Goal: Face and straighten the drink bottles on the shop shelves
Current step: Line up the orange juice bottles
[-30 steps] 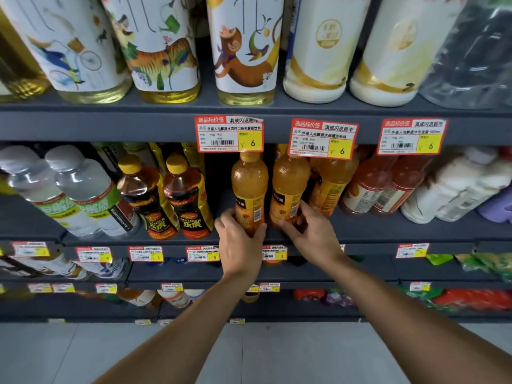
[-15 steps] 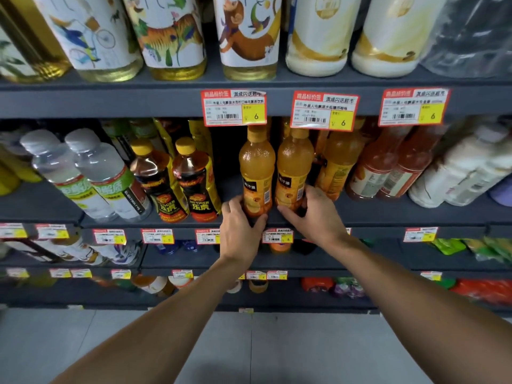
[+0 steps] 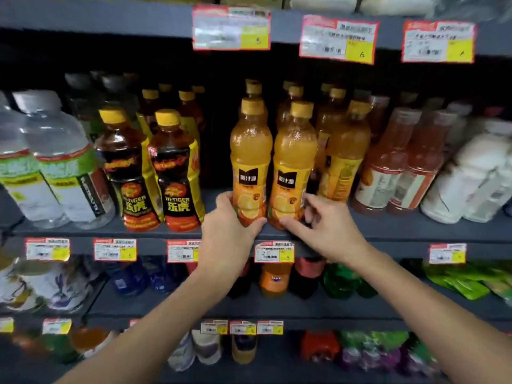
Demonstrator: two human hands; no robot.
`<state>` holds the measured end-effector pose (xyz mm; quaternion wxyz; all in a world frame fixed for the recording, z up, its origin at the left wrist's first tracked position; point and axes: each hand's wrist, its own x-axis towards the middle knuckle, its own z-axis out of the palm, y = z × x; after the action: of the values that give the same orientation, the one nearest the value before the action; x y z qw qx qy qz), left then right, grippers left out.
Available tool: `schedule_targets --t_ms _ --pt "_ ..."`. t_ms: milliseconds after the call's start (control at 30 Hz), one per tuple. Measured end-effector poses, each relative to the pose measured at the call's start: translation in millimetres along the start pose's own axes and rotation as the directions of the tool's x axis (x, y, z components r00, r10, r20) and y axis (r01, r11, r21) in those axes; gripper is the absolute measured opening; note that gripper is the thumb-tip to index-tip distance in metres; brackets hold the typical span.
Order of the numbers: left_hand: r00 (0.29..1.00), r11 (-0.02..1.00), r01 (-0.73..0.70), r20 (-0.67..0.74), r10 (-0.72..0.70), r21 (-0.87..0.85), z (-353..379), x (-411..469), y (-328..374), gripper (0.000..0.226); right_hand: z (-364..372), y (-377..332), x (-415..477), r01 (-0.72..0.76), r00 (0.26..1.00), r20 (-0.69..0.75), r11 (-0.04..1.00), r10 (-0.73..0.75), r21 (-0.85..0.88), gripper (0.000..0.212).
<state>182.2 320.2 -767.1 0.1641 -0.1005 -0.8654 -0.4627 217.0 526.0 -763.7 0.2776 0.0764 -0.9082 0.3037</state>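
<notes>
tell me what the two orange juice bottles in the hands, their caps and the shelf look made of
The left juice bottle and right juice bottle: likely clear glossy plastic; the juice shows through and highlights glint on the shoulders.
The yellow caps: opaque plastic by the look, with a duller sheen.
The shelf: probably painted metal, flat matte grey-blue, though the blur leaves that open.

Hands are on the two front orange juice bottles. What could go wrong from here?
The left hand and right hand hold the left orange juice bottle and right orange juice bottle near their bases; these tall yellow-capped plastic bottles could tip. Both stand near the grey shelf's front edge, so pulling forward might drop them.
</notes>
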Motion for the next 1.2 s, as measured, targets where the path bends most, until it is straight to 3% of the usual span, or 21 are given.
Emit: schedule_targets --t_ms 100,200,300,467,800,1200 --pt "0.992 0.991 -0.121 -0.015 0.122 0.062 -1 8 -5 0.076 -3 5 1 0.005 1.000 0.022 0.999 -0.006 0.034 0.045" --pt "0.988 0.989 -0.142 0.061 0.140 0.035 -8 20 -10 0.075 -4 8 4 0.008 0.999 0.034 1.000 -0.009 0.027 0.039" --pt "0.978 0.984 -0.178 0.114 0.177 -0.005 -11 22 -17 0.047 -5 8 5 0.024 1.000 0.000 0.997 -0.024 -0.077 0.044" --pt "0.968 0.971 -0.239 0.070 0.239 -0.010 -11 20 -20 0.029 -3 5 1 0.107 0.994 -0.016 0.979 -0.112 -0.170 0.055" --pt "0.952 0.947 -0.299 -0.028 0.304 0.118 -15 11 -19 0.055 -7 0 -1 0.005 0.996 0.088 1.000 -0.005 -0.006 0.061" --pt "0.945 0.940 -0.328 0.014 0.328 0.090 -19 14 -24 0.051 -9 -4 -7 -0.017 0.993 0.121 1.000 0.018 -0.007 0.066"
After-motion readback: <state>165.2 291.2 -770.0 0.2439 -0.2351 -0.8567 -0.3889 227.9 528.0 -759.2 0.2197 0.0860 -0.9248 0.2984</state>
